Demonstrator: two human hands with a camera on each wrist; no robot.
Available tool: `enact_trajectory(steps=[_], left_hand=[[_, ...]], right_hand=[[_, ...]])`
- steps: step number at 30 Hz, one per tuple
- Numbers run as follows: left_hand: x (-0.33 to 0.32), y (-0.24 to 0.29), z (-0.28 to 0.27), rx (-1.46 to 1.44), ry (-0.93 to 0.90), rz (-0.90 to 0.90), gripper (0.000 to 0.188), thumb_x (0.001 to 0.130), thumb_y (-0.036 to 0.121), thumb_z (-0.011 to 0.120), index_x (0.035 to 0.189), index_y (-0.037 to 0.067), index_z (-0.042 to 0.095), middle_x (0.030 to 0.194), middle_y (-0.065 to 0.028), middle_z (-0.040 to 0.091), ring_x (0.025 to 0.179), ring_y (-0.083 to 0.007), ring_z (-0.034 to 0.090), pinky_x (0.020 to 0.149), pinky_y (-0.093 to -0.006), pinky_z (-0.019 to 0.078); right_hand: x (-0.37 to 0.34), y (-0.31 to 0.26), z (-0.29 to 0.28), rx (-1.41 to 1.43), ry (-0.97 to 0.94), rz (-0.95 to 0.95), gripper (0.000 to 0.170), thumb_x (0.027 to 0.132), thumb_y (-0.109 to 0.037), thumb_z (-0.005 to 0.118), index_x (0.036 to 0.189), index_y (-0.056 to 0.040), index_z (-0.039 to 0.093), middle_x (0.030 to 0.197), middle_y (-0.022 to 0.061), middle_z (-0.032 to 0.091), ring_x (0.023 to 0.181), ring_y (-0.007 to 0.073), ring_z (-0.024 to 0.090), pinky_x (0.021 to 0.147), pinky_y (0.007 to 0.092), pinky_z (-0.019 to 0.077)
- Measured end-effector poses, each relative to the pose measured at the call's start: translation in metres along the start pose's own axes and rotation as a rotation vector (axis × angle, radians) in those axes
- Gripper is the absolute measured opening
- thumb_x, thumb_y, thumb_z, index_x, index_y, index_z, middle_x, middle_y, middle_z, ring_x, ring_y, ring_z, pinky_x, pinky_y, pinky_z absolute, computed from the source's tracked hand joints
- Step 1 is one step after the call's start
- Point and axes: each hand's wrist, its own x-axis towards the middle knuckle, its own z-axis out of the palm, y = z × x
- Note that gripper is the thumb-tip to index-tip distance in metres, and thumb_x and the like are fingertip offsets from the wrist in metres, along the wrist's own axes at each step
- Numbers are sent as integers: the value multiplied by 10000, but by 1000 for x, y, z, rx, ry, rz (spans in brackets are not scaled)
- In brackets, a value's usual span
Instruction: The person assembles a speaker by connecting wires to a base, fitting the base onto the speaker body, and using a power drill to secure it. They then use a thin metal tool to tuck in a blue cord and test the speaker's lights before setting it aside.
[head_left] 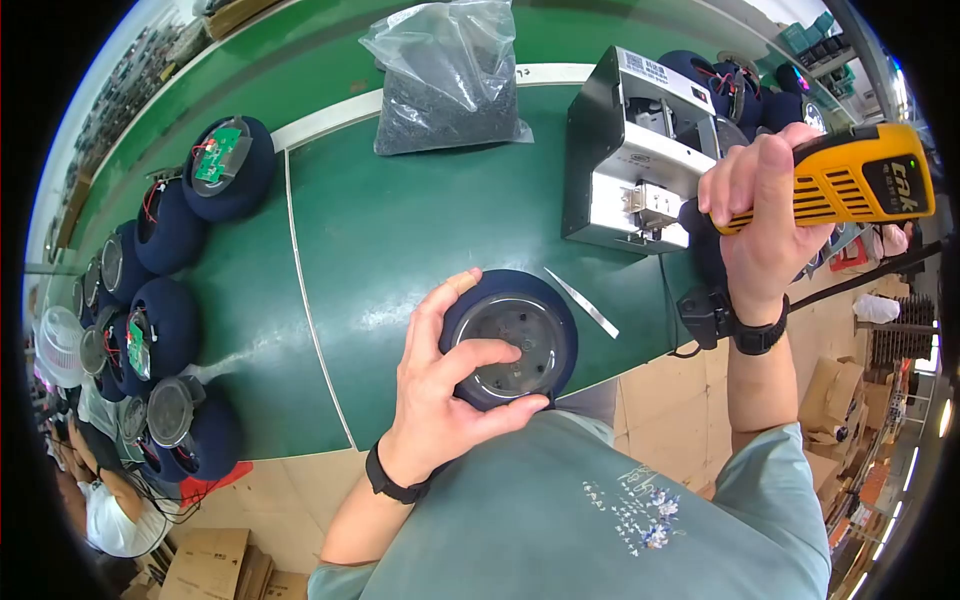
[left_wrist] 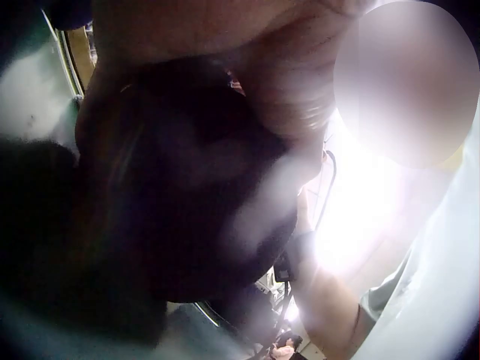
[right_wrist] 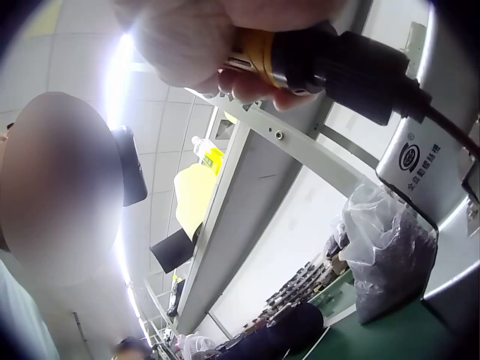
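Observation:
My left hand holds a round navy housing at the table's front edge, fingers and thumb spread around its rim. One finger lies over the clear round base on top. In the left wrist view the housing is a dark mass below the hand. My right hand grips a yellow and black electric screwdriver. Its tip end is at the front of a metal screw feeder. The right wrist view shows the screwdriver's black nose in front of the feeder panel.
White-tipped tweezers lie right of the housing. A clear bag of small dark parts stands at the back. Several navy housings, some with green circuit boards, line the left side. More sit behind the feeder. A cable runs at right.

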Motion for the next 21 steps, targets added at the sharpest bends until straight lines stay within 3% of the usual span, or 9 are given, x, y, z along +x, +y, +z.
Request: enact_trajectory(steps=[5,7,8,11,12,14,21], left_hand=[[3,5,-3,26,-23,-10,465,639,305,1051,1013,184,802,1623,-210,530,1431,-452,567,1112,-535,544],[4,7,-4,31,-24,-9,458,641,297,1049,1005,185,796,1619,-193,531,1430,-453,564,1101,-537,552],[4,8,-4,32,-31,-6,451,642,289,1047,997,187,790,1616,-176,532,1429,-454,561,1090,-539,560],[5,7,-5,18,-16,3,453,641,276,1044,1001,195,781,1606,-156,541,1420,-455,563,1067,-539,576],[5,7,-5,19,-13,-12,453,641,276,1044,1001,195,781,1606,-156,541,1420,-455,563,1067,-539,576],[6,7,-7,46,-31,39,540,585,204,1061,1050,147,792,1592,-279,536,1405,-458,605,1114,-511,554],[3,6,-5,30,5,10,560,540,133,1011,1051,203,791,1603,-218,553,1380,-435,608,1085,-500,562]], right_hand=[[8,0,9,-44,-44,47,125,1104,-50,715,1189,-22,629,654,17,560,502,118,533,523,321,490],[11,-4,13,-227,-92,128,135,1177,-129,602,1298,-68,594,701,-8,482,544,120,493,545,319,442],[5,-10,18,-118,-44,220,181,1191,-141,573,1355,-65,587,712,-19,464,546,107,478,537,312,437],[-23,-45,40,199,-203,168,287,1205,-243,559,1441,-84,529,730,-23,513,531,102,500,525,310,480],[-30,-62,54,275,-255,162,322,1191,-279,588,1442,-95,506,729,-13,549,528,112,539,521,309,512],[-41,-72,71,358,-306,163,364,1177,-316,617,1442,-105,482,729,-3,585,525,122,578,518,309,545],[-62,-67,102,337,-411,-23,580,1057,-415,793,1425,-131,447,720,40,676,545,158,672,506,302,617]])
